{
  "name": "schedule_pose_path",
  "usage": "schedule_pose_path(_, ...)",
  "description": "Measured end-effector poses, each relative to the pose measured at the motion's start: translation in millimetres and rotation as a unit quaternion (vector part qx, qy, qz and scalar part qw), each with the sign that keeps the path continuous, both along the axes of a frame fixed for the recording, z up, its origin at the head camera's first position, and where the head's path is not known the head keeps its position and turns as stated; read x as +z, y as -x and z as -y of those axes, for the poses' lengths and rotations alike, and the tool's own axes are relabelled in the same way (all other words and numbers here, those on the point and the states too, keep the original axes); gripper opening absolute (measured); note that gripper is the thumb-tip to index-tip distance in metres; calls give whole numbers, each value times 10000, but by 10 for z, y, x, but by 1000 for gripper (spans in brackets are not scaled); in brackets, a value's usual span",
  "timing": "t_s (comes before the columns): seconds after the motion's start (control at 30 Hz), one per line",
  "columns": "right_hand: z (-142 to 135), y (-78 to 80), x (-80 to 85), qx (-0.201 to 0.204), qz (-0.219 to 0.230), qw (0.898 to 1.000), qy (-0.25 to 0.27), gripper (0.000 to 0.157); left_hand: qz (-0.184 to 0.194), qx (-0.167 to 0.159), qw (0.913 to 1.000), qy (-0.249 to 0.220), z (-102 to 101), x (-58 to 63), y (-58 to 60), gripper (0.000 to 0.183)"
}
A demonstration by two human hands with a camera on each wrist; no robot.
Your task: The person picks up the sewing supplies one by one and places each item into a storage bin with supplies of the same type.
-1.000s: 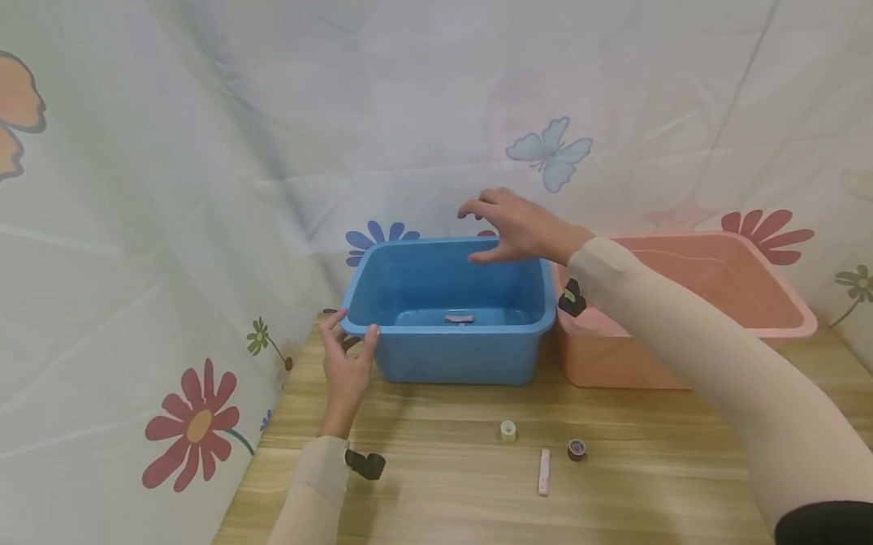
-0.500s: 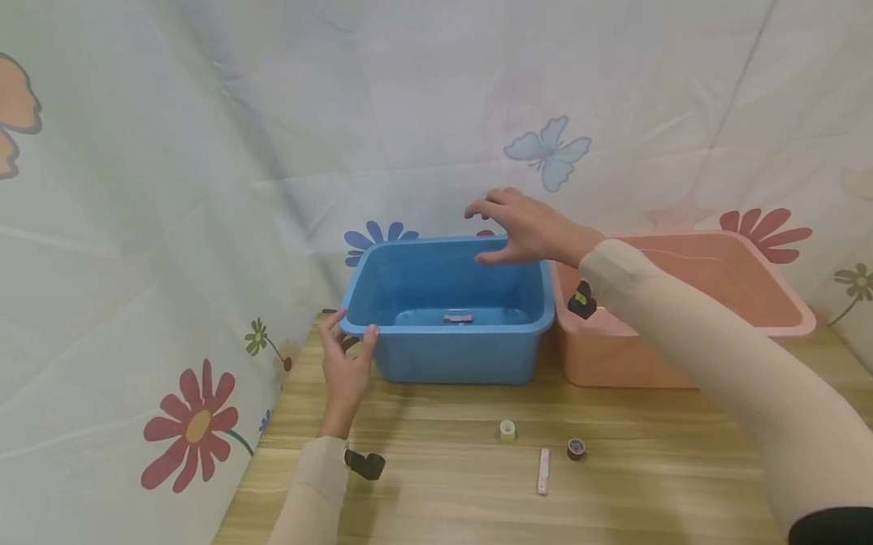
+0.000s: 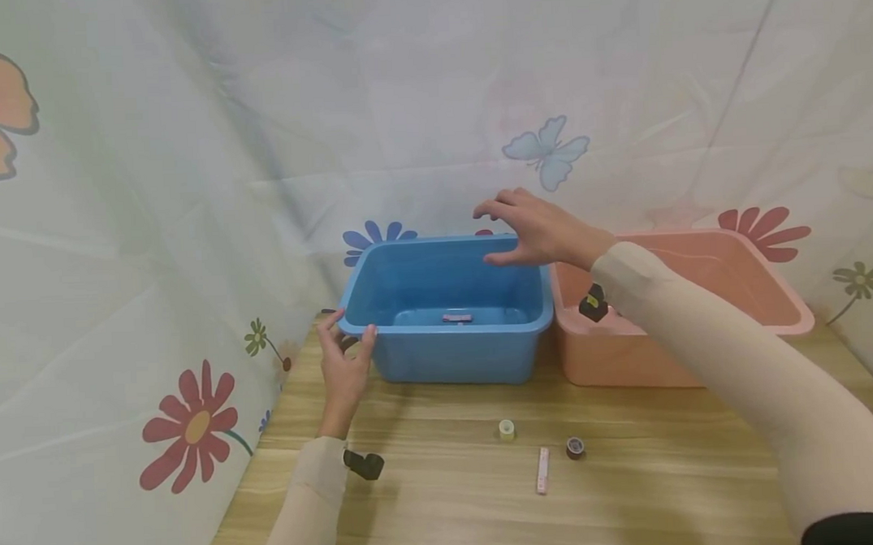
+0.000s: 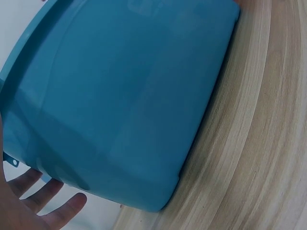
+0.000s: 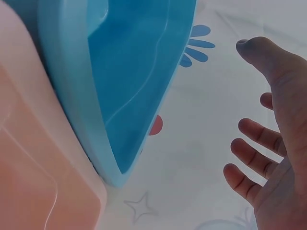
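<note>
My left hand (image 3: 344, 378) holds the front left corner of a blue plastic basin (image 3: 455, 357), thumb on the front rim and fingers at the left side. In the left wrist view, several fingertips (image 4: 72, 206) show beside the basin's outer wall (image 4: 120, 96). My right hand (image 3: 540, 229) hovers above the basin's back right part, fingers spread and bent, holding nothing. The right wrist view shows a gap between thumb and fingers, apart from the basin. A small pinkish strip (image 3: 456, 318) lies on the basin's floor.
A pink basin (image 3: 631, 366) stands against the blue one on the right. On the wooden table (image 3: 447, 508) in front lie a pale yellow ring-shaped piece (image 3: 507, 430), a dark round piece (image 3: 575, 448) and a narrow pink-and-white strip (image 3: 543, 470). A patterned curtain (image 3: 400, 103) hangs behind.
My right hand has drifted slightly to the right above the blue basin. The left hand keeps its place on the corner, and the small pieces lie still.
</note>
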State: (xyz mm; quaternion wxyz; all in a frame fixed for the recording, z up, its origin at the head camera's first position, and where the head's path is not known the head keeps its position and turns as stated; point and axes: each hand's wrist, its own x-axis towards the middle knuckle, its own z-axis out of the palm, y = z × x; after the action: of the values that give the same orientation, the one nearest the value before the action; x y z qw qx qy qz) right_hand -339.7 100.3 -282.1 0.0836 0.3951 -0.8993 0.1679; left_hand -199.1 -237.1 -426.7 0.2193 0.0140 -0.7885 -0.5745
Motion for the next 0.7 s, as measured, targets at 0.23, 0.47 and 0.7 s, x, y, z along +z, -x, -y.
schedule_pose_path(0.23,-48,-13,-14,28,-26,10000,2,70,-1,-17,10000,-91,19,-24,13,69)
schedule_pose_path(0.47,-98,-40,-14,-28,-40,10000,-14,70,87,0,9999,-125,23,-33,34,70)
schedule_pose_path(0.7,-138,-78,7,-15,-61,10000,-46,69,119,-26,9999,-102,31,-21,26,70)
